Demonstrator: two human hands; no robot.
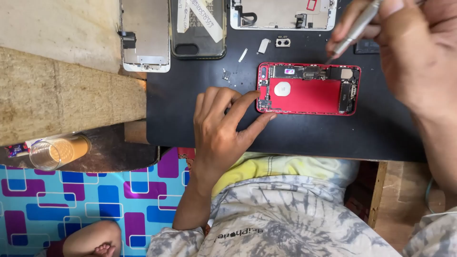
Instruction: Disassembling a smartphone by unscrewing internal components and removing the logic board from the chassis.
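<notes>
Fingers of the right hand [409, 52] pinched a slim metal screwdriver [354, 27], its tip touching down at the far edge of the opened red phone shell [308, 88], just beside the row of small boards along that side. The left hand [223, 126] lay flat and spread on the black work mat [190, 95], holding nothing, with the tips of two fingers pressed against the shell's left end to brace it.

Judging from this, steady work would call for the driver kept upright over the screw, light downward pressure, and the bracing fingers held firm so the shell could not slide.

Loose bits lay on the mat just beyond the shell: a small camera bracket [283, 42] and thin metal plates [263, 45]. Farther off sat a white screen assembly [283, 14], a clear phone case [198, 28] and another bare frame [144, 35]. Well to the near left, a glass tumbler [57, 152] lay on its side.
</notes>
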